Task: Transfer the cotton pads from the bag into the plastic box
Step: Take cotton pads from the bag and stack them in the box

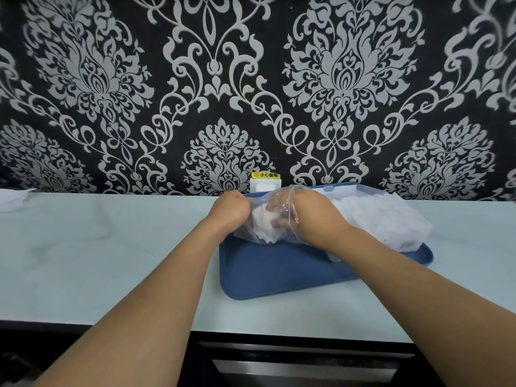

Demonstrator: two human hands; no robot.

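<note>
A clear plastic bag with white cotton pads inside lies on a blue tray. My left hand grips the bag's left edge. My right hand is pushed into the bag's mouth, its fingers curled around cotton pads seen through the film. Right of the bag stands a clear plastic box, holding many white pads, with its lid raised at the back.
The tray sits on a pale countertop against a dark patterned wall. A white wall socket with a yellow warning label is behind the tray. A dark appliance front lies below the counter edge.
</note>
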